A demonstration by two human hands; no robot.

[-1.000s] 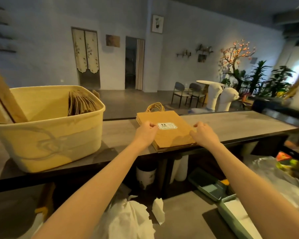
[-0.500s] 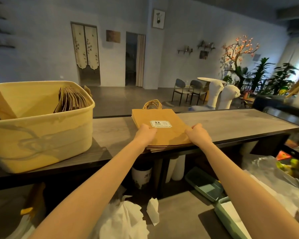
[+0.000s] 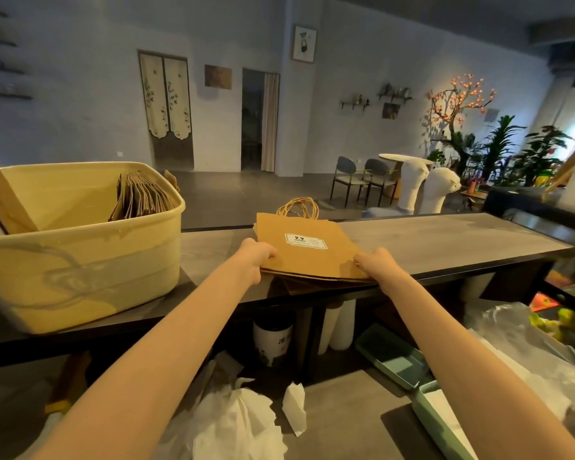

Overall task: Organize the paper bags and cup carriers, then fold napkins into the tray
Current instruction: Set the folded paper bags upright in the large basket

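A flat stack of brown paper bags (image 3: 309,257) with a white label and twine handles lies on the grey counter (image 3: 445,240). My left hand (image 3: 256,258) grips the stack's near left corner. My right hand (image 3: 375,265) grips its near right corner, at the counter's front edge. A yellow tub (image 3: 80,257) stands to the left on the counter, with more brown bags (image 3: 140,199) upright inside. Crumpled white napkins (image 3: 243,423) lie on the lower surface below, and green trays (image 3: 392,356) sit to the right there.
Brown cardboard pieces (image 3: 4,197) lean at the tub's left end. Cups (image 3: 273,340) stand under the counter. Clear plastic wrap (image 3: 525,340) and coloured items lie at the right. Chairs, a table and plants stand in the room beyond.
Both hands have slid the bag stack toward me, so its near edge now sits at the counter's front edge. My view has shifted slightly.
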